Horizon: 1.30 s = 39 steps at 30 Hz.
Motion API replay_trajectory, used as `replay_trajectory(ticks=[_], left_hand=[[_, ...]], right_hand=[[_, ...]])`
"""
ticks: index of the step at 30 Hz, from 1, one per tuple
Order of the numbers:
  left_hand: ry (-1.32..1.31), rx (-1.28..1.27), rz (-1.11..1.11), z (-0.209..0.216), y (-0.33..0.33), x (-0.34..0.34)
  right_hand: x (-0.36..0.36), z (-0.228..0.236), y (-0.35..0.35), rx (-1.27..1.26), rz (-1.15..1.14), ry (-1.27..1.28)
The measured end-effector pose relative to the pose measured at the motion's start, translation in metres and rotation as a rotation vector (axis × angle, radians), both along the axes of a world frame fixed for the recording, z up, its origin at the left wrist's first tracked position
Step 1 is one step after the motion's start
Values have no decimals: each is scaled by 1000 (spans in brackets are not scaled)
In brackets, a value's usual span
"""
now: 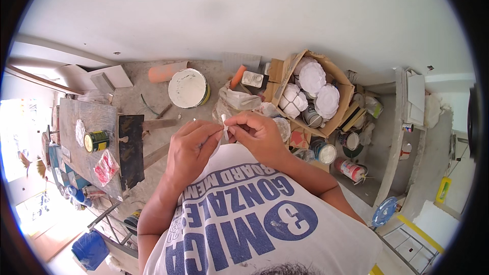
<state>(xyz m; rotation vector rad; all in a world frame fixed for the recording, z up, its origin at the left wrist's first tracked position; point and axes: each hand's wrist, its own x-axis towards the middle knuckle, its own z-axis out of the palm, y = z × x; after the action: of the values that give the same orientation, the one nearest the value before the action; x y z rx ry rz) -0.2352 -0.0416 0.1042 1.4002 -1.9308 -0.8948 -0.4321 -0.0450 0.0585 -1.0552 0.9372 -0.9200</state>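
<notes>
In front of my chest, a small, narrow white strip (224, 128) stands between my fingertips; I cannot tell its exact kind. My left hand (189, 146) pinches it from one side, with thumb and forefinger drawn together. From the other side, my right hand (261, 133) grips it the same way, its fingers curled. Part of the strip is hidden behind the fingertips. Just beyond the hands lies crumpled translucent plastic (239, 101) on the floor.
A large bucket of white paste (187, 89) stands ahead. Right of it, a cardboard box (338, 79) holds white wrapped bundles. Several paint cans, including one near a red-and-white cylinder (350, 169), stand farther right. At left, a worktable (84, 112) bears a dark can (97, 141).
</notes>
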Motion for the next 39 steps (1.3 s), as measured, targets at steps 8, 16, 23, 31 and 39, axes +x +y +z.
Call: replay_trajectory(ticks=[8, 16, 23, 31, 39], left_hand=[[-165, -56, -119, 8, 6, 9], [-253, -90, -187, 9, 3, 8], [-296, -197, -304, 12, -7, 5], [-269, -327, -217, 14, -11, -1], [-282, -322, -215, 21, -11, 0]], right_hand=[[-1, -6, 1, -63, 124, 36], [-9, 1, -6, 12, 243, 72], [-16, -3, -7, 142, 275, 22], [-13, 14, -7, -26, 104, 65], [-13, 14, -6, -818, 21, 426]])
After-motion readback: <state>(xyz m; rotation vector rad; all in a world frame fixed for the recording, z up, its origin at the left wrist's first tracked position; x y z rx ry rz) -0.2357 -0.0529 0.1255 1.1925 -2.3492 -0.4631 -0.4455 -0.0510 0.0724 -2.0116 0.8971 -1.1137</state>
